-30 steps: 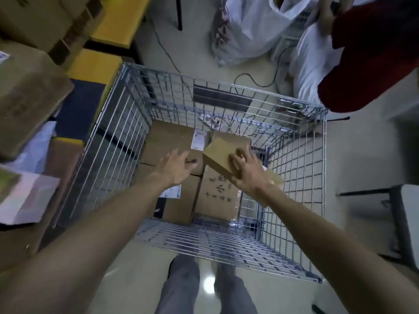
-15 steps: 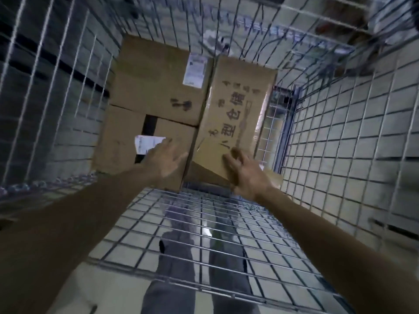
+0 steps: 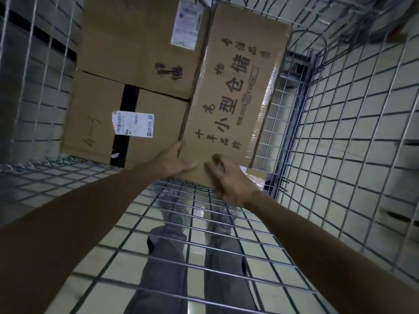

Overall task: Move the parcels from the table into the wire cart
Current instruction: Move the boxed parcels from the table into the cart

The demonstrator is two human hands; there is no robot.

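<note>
Parcel is being seated in the cart: left hand is gripping its near corner, right hand is pressing spread fingers on top. Next, probably releasing it.

Matt brown cardboard forms the printed box and the plain boxes beside it, with glossy clear tape down one edge and white paper labels. The cart is bright bare metal wire; through it show a glossy tiled floor and grey cloth trousers.
</note>
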